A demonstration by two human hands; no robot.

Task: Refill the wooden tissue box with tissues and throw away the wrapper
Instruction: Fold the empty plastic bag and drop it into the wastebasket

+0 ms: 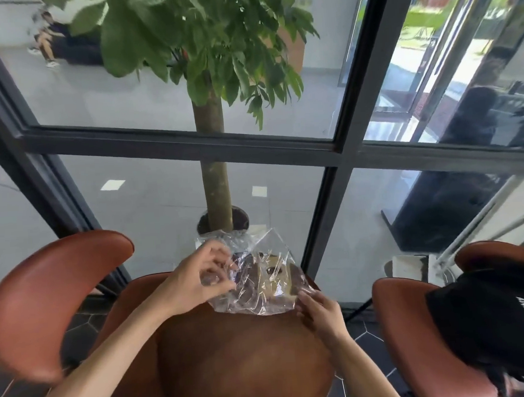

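Observation:
A clear, crinkled plastic wrapper [253,269] is held above the far edge of the round wooden table [243,362]. My left hand [198,279] pinches its left side with fingers curled into the film. At the wrapper's lower right corner, my right hand [318,311] grips the edge. Through the film shows the wooden tissue box [279,278], light brown with an opening on top, standing on the table's far side. No tissues are visible.
Brown leather chairs stand at the left [46,297] and right [416,327]. A person in a black cap [501,312] sits at the right. Behind the table are a potted tree [215,176] and dark-framed glass walls [328,151].

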